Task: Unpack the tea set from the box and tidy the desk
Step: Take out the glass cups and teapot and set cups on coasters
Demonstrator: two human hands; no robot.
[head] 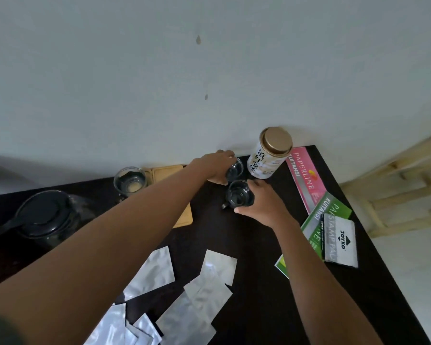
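At the centre right of the frame my left hand curled round one small glass cup by the wall, and my right hand gripped a second cup just below it, so the two cups sat nearly touching, one behind the other, each with its own hand closest. I counted three glass cups in all, the third well to the left beside the wooden tray, plus one dark-lidded pitcher and one gold-lidded tin. Several silver pouches lay loose on the dark counter, low in the frame.
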